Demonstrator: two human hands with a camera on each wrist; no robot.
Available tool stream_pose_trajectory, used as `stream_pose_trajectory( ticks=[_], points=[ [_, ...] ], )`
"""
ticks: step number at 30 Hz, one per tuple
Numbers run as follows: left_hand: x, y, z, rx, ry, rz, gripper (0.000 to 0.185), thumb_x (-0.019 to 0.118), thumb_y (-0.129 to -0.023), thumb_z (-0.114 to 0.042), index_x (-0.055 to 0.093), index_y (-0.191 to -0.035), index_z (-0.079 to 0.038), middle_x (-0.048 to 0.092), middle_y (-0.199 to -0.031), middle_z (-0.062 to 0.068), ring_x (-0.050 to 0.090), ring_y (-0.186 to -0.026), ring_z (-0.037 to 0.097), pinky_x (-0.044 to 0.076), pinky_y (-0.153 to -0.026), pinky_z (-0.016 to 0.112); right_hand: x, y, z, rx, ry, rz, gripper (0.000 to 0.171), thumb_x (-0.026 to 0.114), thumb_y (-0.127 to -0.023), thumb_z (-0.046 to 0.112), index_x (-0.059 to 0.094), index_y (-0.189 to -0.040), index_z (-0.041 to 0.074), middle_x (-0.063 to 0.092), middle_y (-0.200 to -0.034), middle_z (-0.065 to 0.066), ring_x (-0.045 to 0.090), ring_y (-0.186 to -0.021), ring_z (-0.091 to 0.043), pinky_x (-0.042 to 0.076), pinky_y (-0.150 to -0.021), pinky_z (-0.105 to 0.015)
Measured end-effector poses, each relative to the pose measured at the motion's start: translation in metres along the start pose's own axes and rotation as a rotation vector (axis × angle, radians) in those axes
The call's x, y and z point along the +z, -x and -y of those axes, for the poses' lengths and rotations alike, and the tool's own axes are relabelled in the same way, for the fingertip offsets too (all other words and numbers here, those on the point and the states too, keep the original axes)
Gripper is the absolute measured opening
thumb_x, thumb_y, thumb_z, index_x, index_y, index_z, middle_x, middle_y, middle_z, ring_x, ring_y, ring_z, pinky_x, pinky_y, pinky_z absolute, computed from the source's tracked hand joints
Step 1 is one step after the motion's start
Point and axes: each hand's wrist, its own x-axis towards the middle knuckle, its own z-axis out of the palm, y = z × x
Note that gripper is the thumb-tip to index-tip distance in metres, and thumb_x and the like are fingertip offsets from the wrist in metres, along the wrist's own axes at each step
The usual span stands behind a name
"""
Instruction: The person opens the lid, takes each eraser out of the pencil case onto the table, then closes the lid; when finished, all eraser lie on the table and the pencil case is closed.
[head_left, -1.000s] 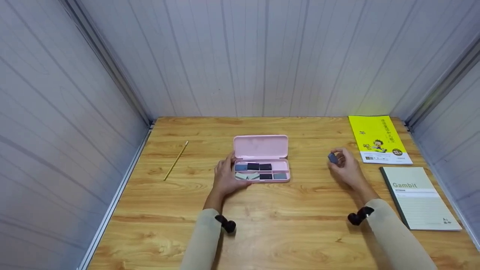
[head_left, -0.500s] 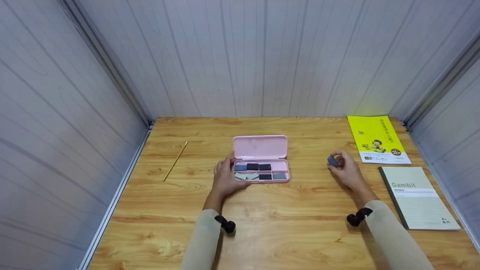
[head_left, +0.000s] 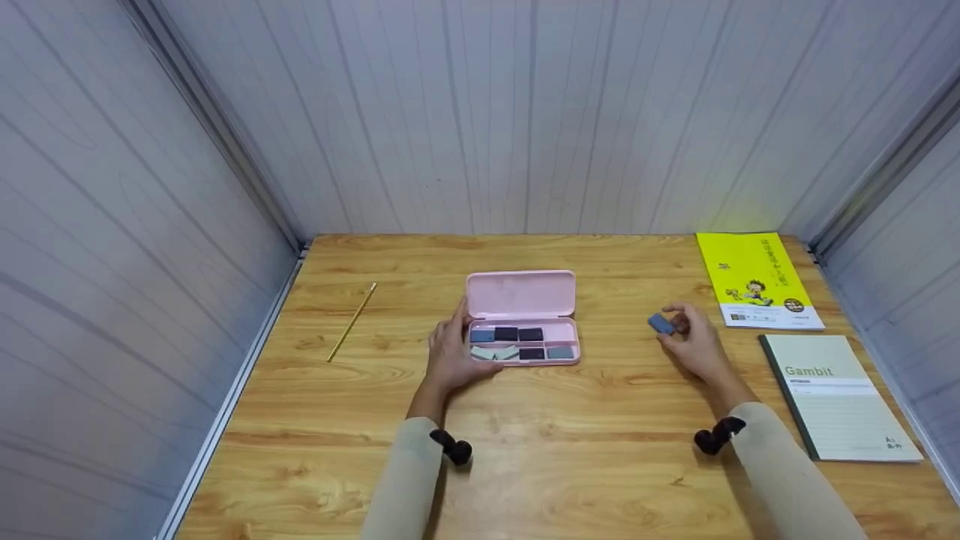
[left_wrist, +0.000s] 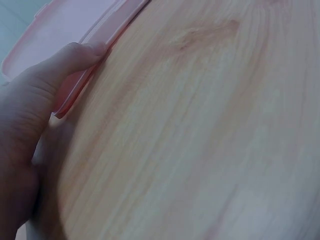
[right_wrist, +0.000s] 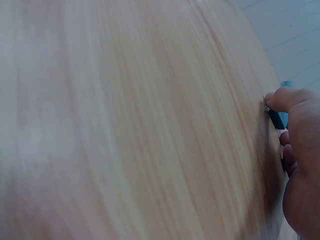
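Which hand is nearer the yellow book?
Right. The right hand, pinching a small blue block, is just left of the yellow book; the left hand rests at the pink case.

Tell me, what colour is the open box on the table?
The open box is pale pink, lid and tray alike. The head view shows it best.

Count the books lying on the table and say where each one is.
2. The yellow book lies at the far right corner of the table. The Gambit notebook lies just nearer, along the right edge. No others show in the head view.
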Motion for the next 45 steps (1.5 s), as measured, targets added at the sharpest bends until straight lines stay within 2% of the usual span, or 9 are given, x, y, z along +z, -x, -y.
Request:
stream_pose_trajectory(
  ticks=[12,21,26,32,34,39,45],
  points=[
    [-0.001,-0.001,0.002,0.017,-0.028,0.019,0.150,0.108,-0.064,-0.047,0.020,-0.182,-0.020,0.066,-0.159,0.011,0.051,-0.142,0.036,0.023,-0.135,0.065,-0.002,0.001,0.006,-0.009,0.010,0.015,0.049,0.079,-0.099,-0.002,0.062,-0.145,-0.004,0.064,-0.120,-0.027,0.058,-0.106,-0.024,0.041,-0.092,-0.017],
    [-0.007,-0.004,-0.001,-0.013,0.014,0.076,0.149,0.109,-0.068,-0.040,0.016,-0.183,-0.019,0.064,-0.163,0.009,0.046,-0.151,0.036,0.014,-0.140,0.063,-0.001,-0.006,0.027,-0.035,0.004,0.076,0.048,0.077,-0.102,0.001,0.061,-0.148,-0.001,0.060,-0.129,-0.028,0.061,-0.114,-0.038,0.047,-0.095,-0.024],
    [-0.008,-0.005,-0.002,-0.021,0.024,0.097,0.151,0.110,-0.068,-0.038,0.014,-0.183,-0.020,0.065,-0.160,0.010,0.043,-0.155,0.037,0.013,-0.140,0.064,0.008,-0.006,0.036,-0.053,-0.001,0.076,0.047,0.078,-0.101,0.001,0.062,-0.146,-0.001,0.061,-0.128,-0.027,0.061,-0.114,-0.038,0.046,-0.100,-0.033],
    [-0.014,-0.006,-0.002,-0.038,0.057,0.143,0.151,0.109,-0.069,-0.036,0.012,-0.184,-0.023,0.061,-0.161,0.011,0.040,-0.157,0.036,0.010,-0.140,0.064,0.022,-0.009,0.044,-0.082,-0.019,0.073,0.047,0.082,-0.098,0.000,0.065,-0.142,-0.002,0.063,-0.123,-0.026,0.062,-0.109,-0.034,0.048,-0.096,-0.028],
    [-0.017,-0.007,-0.001,-0.031,0.071,0.157,0.150,0.108,-0.069,-0.033,0.012,-0.184,-0.023,0.059,-0.161,0.012,0.040,-0.157,0.037,0.010,-0.140,0.064,0.028,-0.011,0.048,-0.088,-0.023,0.085,0.048,0.082,-0.098,-0.001,0.065,-0.142,-0.002,0.063,-0.124,-0.026,0.062,-0.109,-0.034,0.049,-0.098,-0.030],
    [-0.021,-0.009,0.002,-0.019,0.098,0.175,0.149,0.109,-0.070,-0.026,0.013,-0.184,-0.023,0.057,-0.163,0.014,0.040,-0.157,0.038,0.015,-0.138,0.062,0.039,-0.011,0.060,-0.102,-0.010,0.130,0.047,0.081,-0.099,0.001,0.064,-0.143,0.000,0.063,-0.129,-0.026,0.062,-0.117,-0.040,0.049,-0.104,-0.046],
    [-0.022,-0.009,0.001,-0.020,0.114,0.193,0.150,0.109,-0.069,-0.020,0.012,-0.184,-0.023,0.056,-0.164,0.016,0.039,-0.159,0.038,0.016,-0.139,0.062,0.052,-0.012,0.071,-0.147,-0.027,0.173,0.045,0.081,-0.099,0.000,0.063,-0.141,-0.001,0.062,-0.128,-0.028,0.063,-0.117,-0.043,0.051,-0.104,-0.049]
  ],
)
